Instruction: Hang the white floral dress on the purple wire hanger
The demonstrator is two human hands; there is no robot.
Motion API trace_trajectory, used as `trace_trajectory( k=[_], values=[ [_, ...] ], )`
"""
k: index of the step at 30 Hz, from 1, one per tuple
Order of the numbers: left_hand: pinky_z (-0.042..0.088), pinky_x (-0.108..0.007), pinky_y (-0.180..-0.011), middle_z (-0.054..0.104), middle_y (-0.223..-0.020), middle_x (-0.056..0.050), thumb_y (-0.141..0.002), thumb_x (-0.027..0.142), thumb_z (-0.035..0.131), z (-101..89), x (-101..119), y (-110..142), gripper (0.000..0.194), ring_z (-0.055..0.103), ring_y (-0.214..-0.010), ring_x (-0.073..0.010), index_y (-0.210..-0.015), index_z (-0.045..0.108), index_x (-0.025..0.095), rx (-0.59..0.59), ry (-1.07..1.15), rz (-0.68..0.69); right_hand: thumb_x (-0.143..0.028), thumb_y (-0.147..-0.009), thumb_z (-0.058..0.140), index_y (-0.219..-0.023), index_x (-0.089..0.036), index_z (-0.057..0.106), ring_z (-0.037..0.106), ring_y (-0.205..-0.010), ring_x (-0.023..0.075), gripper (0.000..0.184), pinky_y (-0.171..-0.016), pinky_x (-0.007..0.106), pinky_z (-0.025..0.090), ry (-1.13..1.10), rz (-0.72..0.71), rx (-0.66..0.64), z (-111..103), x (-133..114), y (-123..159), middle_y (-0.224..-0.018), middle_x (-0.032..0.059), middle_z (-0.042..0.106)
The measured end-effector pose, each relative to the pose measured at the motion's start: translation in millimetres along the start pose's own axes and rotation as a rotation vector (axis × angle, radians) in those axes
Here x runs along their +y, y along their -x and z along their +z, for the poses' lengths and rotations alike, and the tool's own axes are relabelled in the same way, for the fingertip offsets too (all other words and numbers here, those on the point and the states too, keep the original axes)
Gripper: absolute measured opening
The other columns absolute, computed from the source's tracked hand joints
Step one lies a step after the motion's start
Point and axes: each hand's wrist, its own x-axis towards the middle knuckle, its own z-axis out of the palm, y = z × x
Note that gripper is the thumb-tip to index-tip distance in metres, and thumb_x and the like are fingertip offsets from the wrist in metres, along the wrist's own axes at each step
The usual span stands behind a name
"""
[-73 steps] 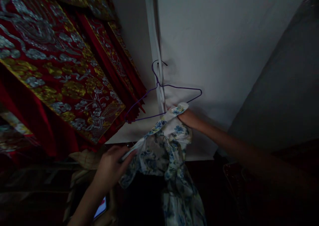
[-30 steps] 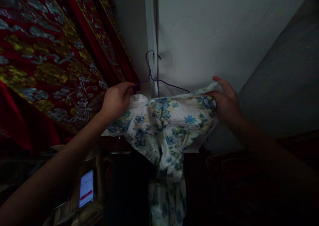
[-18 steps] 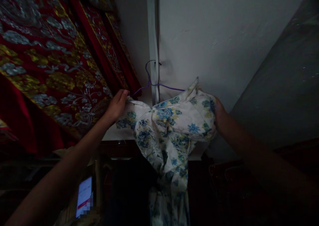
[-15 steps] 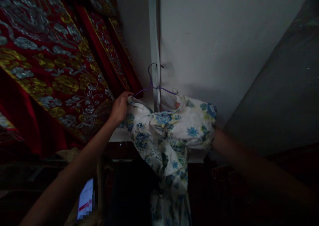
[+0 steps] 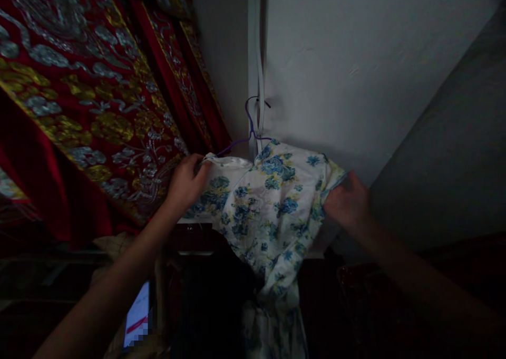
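Note:
A white dress with blue and yellow-green flowers [image 5: 272, 206] hangs on a thin purple wire hanger [image 5: 252, 133], whose hook is up by the pale strip on the wall. My left hand [image 5: 188, 178] pinches the garment at its left shoulder, near the end of the hanger. At the other side my right hand [image 5: 348, 203] grips the edge of the right sleeve and holds it out sideways. The dress's lower part falls down into the dark, where its folds are hard to make out.
Red cloth with gold and silver embroidery [image 5: 106, 100] hangs at the left. A pale wall [image 5: 336, 58] stands behind the dress. A lit phone [image 5: 137, 314] lies low at the left. Dark furniture [image 5: 193, 238] shows below.
My right hand, earlier hidden inside or behind the right sleeve, now shows outside at its edge. The dress's front and right shoulder are spread flatter and cover more of the hanger. My left hand stays at the left shoulder.

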Motion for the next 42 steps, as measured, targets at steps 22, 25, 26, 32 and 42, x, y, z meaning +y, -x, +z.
trace_trajectory(
  k=[22, 25, 26, 32, 42],
  values=[
    [0.041, -0.025, -0.064, 0.059, -0.076, 0.002, -0.080, 0.032, 0.055, 72.0, 43.6, -35.8, 0.016, 0.053, -0.070, -0.0154, -0.087, 0.064, 0.020, 0.120, 0.434, -0.072, -0.038, -0.088, 0.061, -0.108, -0.014, 0.065, 0.068, -0.116, 0.0272, 0.031, -0.100, 0.043, 0.055, -0.256, -0.092, 0.126, 51.7, -92.1, -28.4, -0.106, 0.0086, 0.075],
    [0.037, -0.024, -0.059, 0.055, -0.069, 0.003, -0.078, 0.029, 0.054, 48.8, 37.4, -39.3, 0.013, 0.048, -0.063, -0.0143, -0.081, 0.063, 0.020, 0.266, 0.409, -0.083, -0.046, -0.089, 0.059, -0.110, -0.015, 0.067, 0.071, -0.109, 0.0269, 0.038, -0.095, 0.047, 0.058, -0.182, -0.018, 0.022, 61.2, -83.0, -25.0, -0.102, 0.0081, 0.076],
    [0.035, -0.024, -0.057, 0.053, -0.068, 0.003, -0.077, 0.029, 0.054, 39.8, 32.0, -38.2, 0.013, 0.046, -0.061, -0.0139, -0.081, 0.063, 0.020, 0.280, 0.400, -0.104, -0.051, -0.087, 0.061, -0.109, -0.016, 0.069, 0.072, -0.103, 0.0273, 0.042, -0.091, 0.048, 0.059, -0.152, -0.008, -0.053, 62.6, -80.4, -19.0, -0.098, 0.0076, 0.076],
    [0.039, -0.027, -0.060, 0.054, -0.068, 0.001, -0.070, 0.030, 0.056, -2.6, -1.4, -9.4, 0.010, 0.048, -0.063, -0.0163, -0.069, 0.058, 0.021, 0.073, 0.469, -0.111, -0.052, -0.065, 0.087, -0.102, -0.020, 0.078, 0.076, -0.080, 0.0217, 0.051, -0.072, 0.034, 0.062, 0.062, 0.039, -1.278, 52.7, -73.3, 25.9, -0.089, 0.0030, 0.078],
    [0.052, -0.044, -0.083, 0.042, -0.067, -0.002, -0.083, 0.064, 0.057, 26.1, 87.3, 52.5, 0.054, 0.053, -0.075, -0.0227, -0.054, 0.034, 0.024, -0.074, 0.775, -0.029, -0.028, -0.071, 0.081, -0.162, -0.021, 0.019, 0.028, -0.151, 0.0398, 0.111, -0.121, 0.067, 0.026, 0.937, -0.678, -0.612, 54.6, 42.5, 28.6, -0.162, 0.0210, 0.032]
  ],
)
